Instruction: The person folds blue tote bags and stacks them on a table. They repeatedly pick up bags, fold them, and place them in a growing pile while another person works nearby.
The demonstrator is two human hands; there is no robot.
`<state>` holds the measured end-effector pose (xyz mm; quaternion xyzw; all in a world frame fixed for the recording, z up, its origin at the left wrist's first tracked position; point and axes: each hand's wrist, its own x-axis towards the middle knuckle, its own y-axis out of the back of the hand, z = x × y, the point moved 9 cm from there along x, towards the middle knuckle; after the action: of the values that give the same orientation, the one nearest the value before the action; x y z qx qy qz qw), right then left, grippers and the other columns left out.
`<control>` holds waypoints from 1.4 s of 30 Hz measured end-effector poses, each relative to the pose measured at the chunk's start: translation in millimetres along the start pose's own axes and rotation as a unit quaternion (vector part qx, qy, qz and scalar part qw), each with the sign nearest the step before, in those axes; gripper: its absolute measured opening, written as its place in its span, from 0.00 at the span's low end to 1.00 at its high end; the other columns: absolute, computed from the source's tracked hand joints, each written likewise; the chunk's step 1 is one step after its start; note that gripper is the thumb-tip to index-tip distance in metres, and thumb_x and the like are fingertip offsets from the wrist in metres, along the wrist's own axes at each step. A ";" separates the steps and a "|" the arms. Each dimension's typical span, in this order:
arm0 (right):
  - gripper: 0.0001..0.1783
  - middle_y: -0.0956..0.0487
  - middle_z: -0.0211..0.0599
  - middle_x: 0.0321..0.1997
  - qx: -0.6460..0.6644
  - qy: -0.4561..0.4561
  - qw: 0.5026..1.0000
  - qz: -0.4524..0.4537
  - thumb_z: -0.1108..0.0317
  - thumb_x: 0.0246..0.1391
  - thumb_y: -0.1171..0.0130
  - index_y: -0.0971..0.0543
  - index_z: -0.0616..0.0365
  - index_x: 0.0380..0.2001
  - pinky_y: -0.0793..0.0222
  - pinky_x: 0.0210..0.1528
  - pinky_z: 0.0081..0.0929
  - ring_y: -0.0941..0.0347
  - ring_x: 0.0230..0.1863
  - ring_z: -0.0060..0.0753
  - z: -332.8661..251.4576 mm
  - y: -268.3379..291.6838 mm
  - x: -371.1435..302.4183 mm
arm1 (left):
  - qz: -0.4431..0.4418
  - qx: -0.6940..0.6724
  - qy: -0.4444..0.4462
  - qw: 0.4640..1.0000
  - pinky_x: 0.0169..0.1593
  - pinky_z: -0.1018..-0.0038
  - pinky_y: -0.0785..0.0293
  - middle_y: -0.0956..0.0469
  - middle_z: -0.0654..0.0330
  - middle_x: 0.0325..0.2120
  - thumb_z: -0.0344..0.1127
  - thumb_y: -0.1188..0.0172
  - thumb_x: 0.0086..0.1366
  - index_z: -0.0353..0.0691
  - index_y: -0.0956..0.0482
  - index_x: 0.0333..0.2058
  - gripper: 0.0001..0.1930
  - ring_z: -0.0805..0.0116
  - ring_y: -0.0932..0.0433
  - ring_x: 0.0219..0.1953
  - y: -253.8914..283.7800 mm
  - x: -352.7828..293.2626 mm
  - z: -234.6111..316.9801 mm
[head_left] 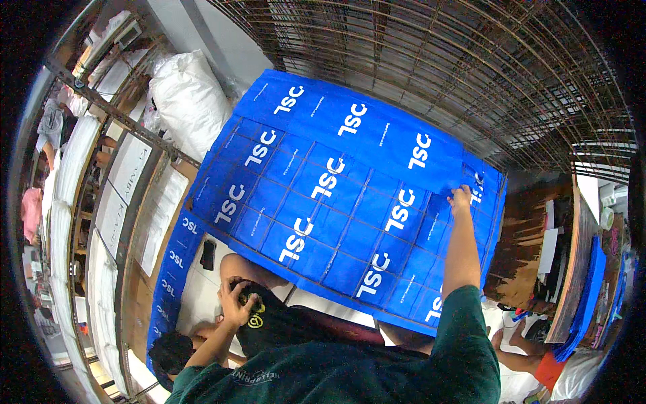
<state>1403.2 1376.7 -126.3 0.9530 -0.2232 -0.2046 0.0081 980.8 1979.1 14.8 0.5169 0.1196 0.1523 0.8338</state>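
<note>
Lengthwise rightward-down, the blue sheet (pixel 353 192)

Blue white-printed sheet (pixel 367 145): brightly lit, crisp
Rusty wire-grid panels (pixel 431 40): dimmer, bowed by fisheye
Outer rim: black, edges smeared

Assessor: Blue sheet (pixel 387 121)?
Inspector: Looks like cloth or a similar fabric; matt, with white print. The thin grid (pixel 343 232) against it appears to be metal wire, dull.
Assessor: Stacked mesh racks (pixel 431 57)?
Inspector: Bare metal rods, brownish and rust-like, no shine.
Assessor: White sack (pixel 188 94)?
Inspector: Apparently plastic, creased, with a slight sheen.
Assessor: Brown board (pixel 518 269)?
Inspector: Wood by its look, surface patchy and worn.
Assessor: Phone (pixel 208 255) and shirt (pixel 356 377)?
Inspector: Smooth and black; matt green cloth, respectively.
</note>
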 end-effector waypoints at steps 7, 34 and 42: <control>0.33 0.34 0.43 0.45 0.012 -0.002 0.999 0.047 0.77 0.42 0.51 0.44 0.52 0.55 0.30 0.26 0.31 0.33 0.37 0.35 -4.1 2.7 -15.9 | 0.009 -0.014 0.003 1.000 0.52 0.60 0.47 0.33 0.54 0.41 0.46 0.39 0.44 0.43 0.23 0.35 0.19 0.55 0.37 0.48 -0.6 3.4 4.0; 0.48 0.27 0.56 0.45 -0.163 0.061 0.969 0.174 0.73 0.33 0.42 0.52 0.55 0.60 0.35 0.50 0.39 0.29 0.45 0.54 5.4 13.7 -19.2 | 0.019 -0.055 -0.049 0.997 0.49 0.60 0.45 0.34 0.55 0.40 0.47 0.40 0.49 0.44 0.24 0.35 0.17 0.54 0.36 0.46 -17.0 -9.3 -21.1; 0.41 0.29 0.56 0.47 -0.281 0.047 0.944 0.170 0.65 0.41 0.44 0.49 0.53 0.60 0.35 0.48 0.44 0.31 0.46 0.58 -15.2 15.8 -33.0 | 0.042 -0.049 -0.068 0.996 0.49 0.60 0.44 0.33 0.55 0.39 0.44 0.40 0.48 0.43 0.23 0.34 0.15 0.54 0.36 0.46 -4.9 -8.2 0.9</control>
<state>1375.6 1375.4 -98.0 0.8688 -0.3146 -0.2090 0.3203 974.2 1973.3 11.2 0.4891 0.0328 0.1576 0.8572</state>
